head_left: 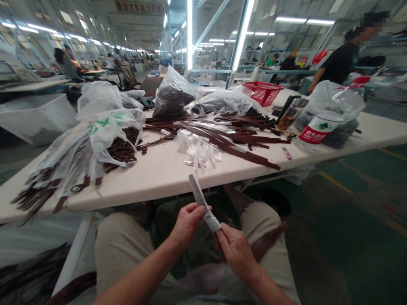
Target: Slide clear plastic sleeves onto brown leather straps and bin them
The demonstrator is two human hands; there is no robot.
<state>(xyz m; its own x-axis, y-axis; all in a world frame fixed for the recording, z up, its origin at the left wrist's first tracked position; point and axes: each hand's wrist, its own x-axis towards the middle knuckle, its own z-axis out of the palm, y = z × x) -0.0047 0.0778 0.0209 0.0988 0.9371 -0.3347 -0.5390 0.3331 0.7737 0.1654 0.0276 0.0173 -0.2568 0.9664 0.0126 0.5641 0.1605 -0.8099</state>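
Over my lap, both hands are on a narrow whitish plastic sleeve (pixel 197 192), its lower part bunched into folds. My left hand (pixel 188 221) pinches the sleeve about midway, thumb on top. Fingers closed, my right hand (pixel 234 248) grips at the sleeve's lower end, where a thin brown strap seems to enter it. A brown strap end (pixel 270 241) trails out behind my right hand across my thigh; whether it is the same piece is hidden by the hand. Ahead on the table lie several loose brown straps (pixel 235 150) and a pile of empty clear plastic sleeves (pixel 199 148).
Sleeved straps (pixel 47 182) hang over the left table edge beside a bag of small brown parts (pixel 122 148). Small snips (pixel 286 153), a drink bottle (pixel 292 114), a large plastic jar (pixel 314 133) and a red basket (pixel 263 93) stand rightward. A person (pixel 340 63) is at the right.
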